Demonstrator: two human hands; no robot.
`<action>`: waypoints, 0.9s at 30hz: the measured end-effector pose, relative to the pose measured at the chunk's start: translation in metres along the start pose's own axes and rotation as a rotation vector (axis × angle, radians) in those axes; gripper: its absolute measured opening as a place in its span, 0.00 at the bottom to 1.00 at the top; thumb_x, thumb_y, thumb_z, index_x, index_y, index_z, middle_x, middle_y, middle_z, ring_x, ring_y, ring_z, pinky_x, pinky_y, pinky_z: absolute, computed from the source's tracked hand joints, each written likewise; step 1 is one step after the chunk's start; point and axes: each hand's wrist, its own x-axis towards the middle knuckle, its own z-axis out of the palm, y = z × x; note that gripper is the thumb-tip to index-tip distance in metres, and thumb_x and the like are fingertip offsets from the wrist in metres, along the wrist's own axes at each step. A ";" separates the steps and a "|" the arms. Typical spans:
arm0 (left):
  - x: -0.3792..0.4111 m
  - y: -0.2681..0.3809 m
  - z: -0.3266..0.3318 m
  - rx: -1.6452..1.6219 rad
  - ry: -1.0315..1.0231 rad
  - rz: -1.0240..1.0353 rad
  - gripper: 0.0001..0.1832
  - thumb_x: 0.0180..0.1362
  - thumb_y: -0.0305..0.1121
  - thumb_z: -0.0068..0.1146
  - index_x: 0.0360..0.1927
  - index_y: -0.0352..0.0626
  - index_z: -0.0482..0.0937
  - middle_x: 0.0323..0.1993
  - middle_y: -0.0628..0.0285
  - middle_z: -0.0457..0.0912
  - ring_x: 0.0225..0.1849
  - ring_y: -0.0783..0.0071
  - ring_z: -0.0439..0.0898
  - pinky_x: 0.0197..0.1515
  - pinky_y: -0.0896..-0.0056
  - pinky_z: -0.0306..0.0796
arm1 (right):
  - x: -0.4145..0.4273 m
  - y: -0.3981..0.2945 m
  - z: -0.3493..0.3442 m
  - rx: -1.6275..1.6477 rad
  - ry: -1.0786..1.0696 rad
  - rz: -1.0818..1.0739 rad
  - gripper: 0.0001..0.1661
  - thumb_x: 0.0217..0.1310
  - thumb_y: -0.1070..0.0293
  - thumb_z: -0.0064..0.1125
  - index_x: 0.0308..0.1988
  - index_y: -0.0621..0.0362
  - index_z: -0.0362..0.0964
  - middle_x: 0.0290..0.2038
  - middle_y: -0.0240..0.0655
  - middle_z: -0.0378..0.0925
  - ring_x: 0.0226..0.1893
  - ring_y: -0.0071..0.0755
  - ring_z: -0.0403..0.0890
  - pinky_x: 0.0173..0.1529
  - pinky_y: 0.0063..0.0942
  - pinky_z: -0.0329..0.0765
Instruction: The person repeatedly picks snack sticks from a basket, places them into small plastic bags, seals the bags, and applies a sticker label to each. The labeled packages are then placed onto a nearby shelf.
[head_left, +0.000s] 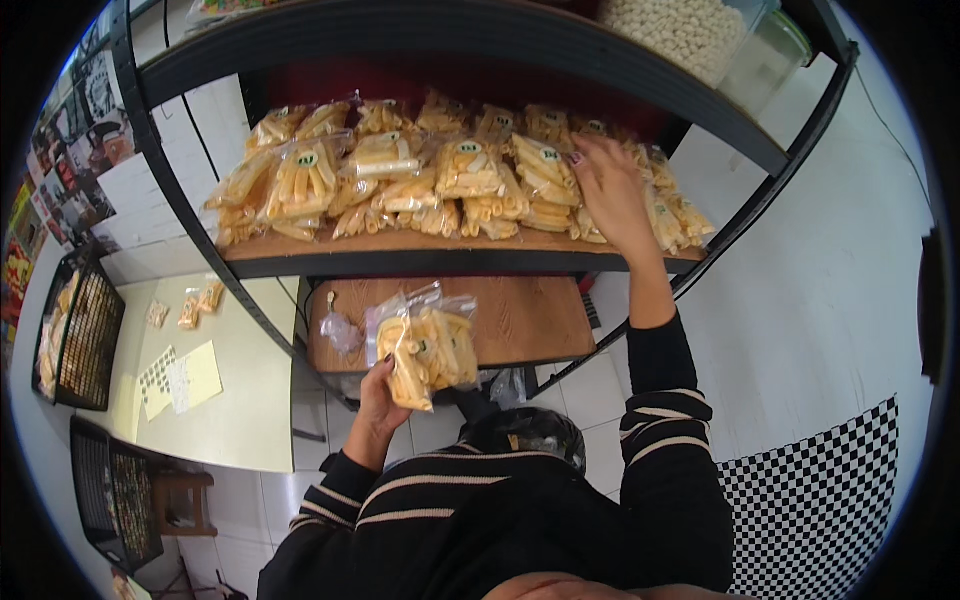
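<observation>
My left hand (380, 401) grips several clear plastic bags of pale yellow stick snacks (431, 349), held in front of my body below the shelf edge. My right hand (611, 191) reaches onto the shelf and rests at the bagged snacks near the right end. Its fingertips touch or hover over a bag there; the hand hides what lies under it. Just left of it is a labelled bag of sticks (544, 169). Similar snack bags (469, 169) are stacked in rows along the wooden shelf (420, 247).
A dark metal upright (180, 176) and the upper shelf beam (465, 45) frame the reach. Below is a lower wooden surface (525, 315) with a small plastic bag (341, 332). A black-lined bin (559, 435) stands near my body. At left are a pale table (255, 397) and black crates (94, 341).
</observation>
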 end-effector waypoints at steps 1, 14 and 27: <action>0.003 -0.002 0.003 -0.014 -0.021 -0.004 0.25 0.57 0.42 0.50 0.56 0.41 0.68 0.49 0.56 0.76 0.50 0.59 0.77 0.51 0.56 0.73 | -0.006 -0.005 -0.005 0.064 0.061 -0.028 0.17 0.64 0.63 0.46 0.48 0.59 0.72 0.47 0.44 0.73 0.50 0.50 0.70 0.58 0.41 0.62; 0.021 -0.052 0.067 -0.028 -0.192 -0.096 0.35 0.45 0.36 0.59 0.59 0.35 0.63 0.46 0.52 0.78 0.43 0.57 0.81 0.46 0.57 0.77 | -0.151 -0.005 0.000 0.843 -0.457 0.208 0.42 0.56 0.67 0.63 0.63 0.58 0.45 0.52 0.51 0.66 0.56 0.46 0.68 0.60 0.39 0.64; 0.034 -0.095 0.089 0.167 -0.089 -0.160 0.35 0.46 0.37 0.58 0.58 0.37 0.62 0.45 0.53 0.78 0.41 0.59 0.82 0.41 0.59 0.80 | -0.050 0.188 -0.100 0.461 0.034 0.446 0.29 0.60 0.67 0.57 0.57 0.68 0.60 0.48 0.46 0.73 0.48 0.33 0.76 0.48 0.25 0.74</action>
